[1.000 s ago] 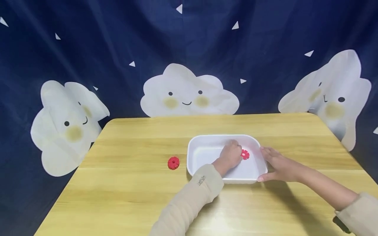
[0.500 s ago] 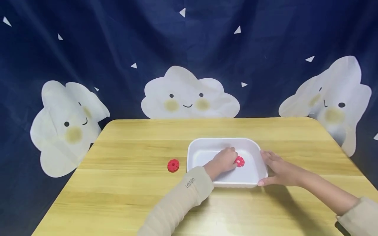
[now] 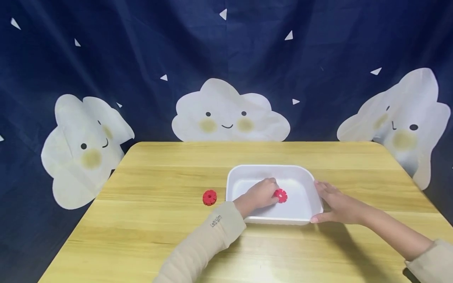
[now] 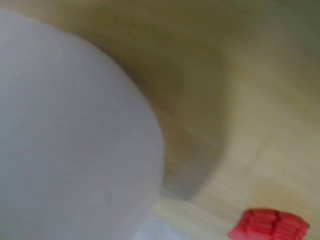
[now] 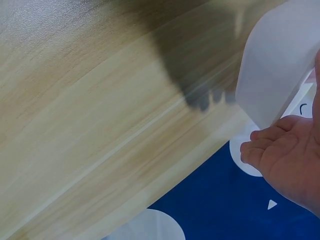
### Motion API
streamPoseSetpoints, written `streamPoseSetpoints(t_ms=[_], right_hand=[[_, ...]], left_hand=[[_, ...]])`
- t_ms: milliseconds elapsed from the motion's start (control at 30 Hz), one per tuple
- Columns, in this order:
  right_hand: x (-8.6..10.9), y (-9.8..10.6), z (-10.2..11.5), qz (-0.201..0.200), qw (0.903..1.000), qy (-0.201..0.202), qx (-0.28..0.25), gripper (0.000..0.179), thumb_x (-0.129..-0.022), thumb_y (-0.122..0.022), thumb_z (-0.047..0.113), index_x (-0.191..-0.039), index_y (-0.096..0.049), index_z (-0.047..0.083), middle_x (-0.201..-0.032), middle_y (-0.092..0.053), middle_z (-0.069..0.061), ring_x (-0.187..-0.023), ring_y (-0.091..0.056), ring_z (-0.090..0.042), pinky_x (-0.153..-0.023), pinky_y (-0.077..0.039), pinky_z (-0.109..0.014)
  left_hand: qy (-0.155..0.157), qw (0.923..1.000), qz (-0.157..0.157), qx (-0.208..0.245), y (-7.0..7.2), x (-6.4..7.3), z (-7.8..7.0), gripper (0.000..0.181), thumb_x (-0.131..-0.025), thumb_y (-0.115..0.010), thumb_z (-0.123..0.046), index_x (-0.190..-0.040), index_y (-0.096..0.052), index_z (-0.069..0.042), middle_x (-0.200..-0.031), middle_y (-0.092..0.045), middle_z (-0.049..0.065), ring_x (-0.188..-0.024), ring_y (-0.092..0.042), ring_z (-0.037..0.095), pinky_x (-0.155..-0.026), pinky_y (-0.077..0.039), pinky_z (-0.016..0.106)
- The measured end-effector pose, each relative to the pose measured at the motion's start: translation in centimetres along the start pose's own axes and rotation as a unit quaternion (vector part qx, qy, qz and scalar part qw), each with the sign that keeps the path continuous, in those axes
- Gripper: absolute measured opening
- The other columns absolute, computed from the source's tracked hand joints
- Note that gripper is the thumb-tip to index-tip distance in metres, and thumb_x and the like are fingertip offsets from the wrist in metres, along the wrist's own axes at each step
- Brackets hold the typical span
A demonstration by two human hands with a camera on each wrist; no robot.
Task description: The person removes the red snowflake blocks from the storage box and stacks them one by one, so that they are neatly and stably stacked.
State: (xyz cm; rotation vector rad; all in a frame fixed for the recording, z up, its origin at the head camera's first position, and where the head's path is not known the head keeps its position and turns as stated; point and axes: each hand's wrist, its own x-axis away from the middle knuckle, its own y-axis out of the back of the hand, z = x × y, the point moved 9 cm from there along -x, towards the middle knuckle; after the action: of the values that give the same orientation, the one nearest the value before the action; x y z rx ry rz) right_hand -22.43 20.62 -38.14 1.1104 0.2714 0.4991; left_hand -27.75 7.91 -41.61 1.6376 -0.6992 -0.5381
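Inside a white plastic tub (image 3: 299,184), my left hand (image 3: 260,193) pinches a red snowflake disc (image 3: 281,195), a flat round piece with notches around its edge; the thumb and fingertips are partly hidden. My right hand (image 3: 334,204) holds the right end of the tub, thumb at the front corner and fingers along the end wall. In the right wrist view, the fingers of that hand (image 5: 285,150) lie against the tub wall (image 5: 270,70). Left of the tub, a small stack of red snowflake discs (image 3: 209,197) lies on the table.
The wooden table (image 3: 148,243) extends around the tub, with its far edge against a dark blue curtain (image 3: 184,39) printed with white clouds. In the left wrist view, the outer tub wall (image 4: 75,125) fills the left side, with the red stack (image 4: 270,225) at lower right.
My left hand has moved left within the tub, and the red snowflake disc has moved with it. My right hand stays at the tub's end; the stack still lies on the table.
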Motion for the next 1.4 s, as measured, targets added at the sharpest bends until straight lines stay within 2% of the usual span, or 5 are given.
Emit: streamPoseSetpoints(t_ms=[200, 433, 800, 967, 1400], right_hand=[[-0.1, 0.0, -0.1, 0.001, 1.0000, 0.002, 0.006, 0.106, -0.068, -0.077, 0.045, -0.133, -0.027, -0.021, -0.136, -0.032, -0.040, -0.123, -0.028, -0.059, -0.096, -0.030, -0.069], [-0.1, -0.1, 0.0, 0.005, 1.0000, 0.000, 0.008, 0.106, -0.068, -0.076, 0.046, -0.134, -0.026, -0.021, -0.136, -0.031, -0.041, -0.124, -0.027, -0.059, -0.096, -0.029, -0.069], [0.0, -0.1, 0.1, 0.002, 0.9999, -0.003, 0.014, 0.108, -0.067, -0.076, 0.047, -0.133, -0.026, -0.021, -0.136, -0.030, -0.042, -0.124, -0.026, -0.060, -0.097, -0.028, -0.069], [0.0, -0.2, 0.0, 0.004, 0.9999, -0.005, 0.010, 0.107, -0.067, -0.077, 0.046, -0.134, -0.027, -0.021, -0.136, -0.030, -0.041, -0.124, -0.026, -0.060, -0.097, -0.028, -0.069], [0.0, -0.2, 0.0, 0.001, 1.0000, -0.002, 0.008, 0.106, -0.067, -0.077, 0.045, -0.133, -0.027, -0.021, -0.136, -0.031, -0.041, -0.124, -0.026, -0.060, -0.096, -0.027, -0.070]], left_hand=[[-0.027, 0.9993, -0.012, 0.024, 1.3, 1.0, 0.4, 0.011, -0.081, -0.066, -0.016, -0.082, -0.067, -0.006, -0.085, -0.060, 0.002, -0.078, -0.051, 0.009, -0.071, -0.043, 0.012], [-0.009, 0.9973, -0.006, 0.072, 2.7, 2.5, 1.6, 0.030, -0.083, -0.066, -0.018, -0.110, -0.067, -0.004, -0.104, -0.064, 0.005, -0.099, -0.059, 0.015, -0.093, -0.046, 0.019], [-0.039, 0.9980, 0.029, 0.041, 2.5, 4.2, 1.7, 0.024, -0.084, -0.065, -0.018, -0.102, -0.069, -0.003, -0.100, -0.065, 0.005, -0.091, -0.058, 0.013, -0.082, -0.048, 0.017], [-0.057, 0.9976, 0.023, 0.031, 2.7, 5.0, 1.6, 0.025, -0.084, -0.065, -0.020, -0.102, -0.068, -0.003, -0.100, -0.065, 0.005, -0.092, -0.059, 0.013, -0.084, -0.048, 0.017], [-0.071, 0.9956, 0.000, 0.060, 4.0, 7.2, 2.0, 0.024, -0.083, -0.066, -0.018, -0.099, -0.067, 0.000, -0.095, -0.064, 0.007, -0.089, -0.059, 0.016, -0.085, -0.049, 0.022]])
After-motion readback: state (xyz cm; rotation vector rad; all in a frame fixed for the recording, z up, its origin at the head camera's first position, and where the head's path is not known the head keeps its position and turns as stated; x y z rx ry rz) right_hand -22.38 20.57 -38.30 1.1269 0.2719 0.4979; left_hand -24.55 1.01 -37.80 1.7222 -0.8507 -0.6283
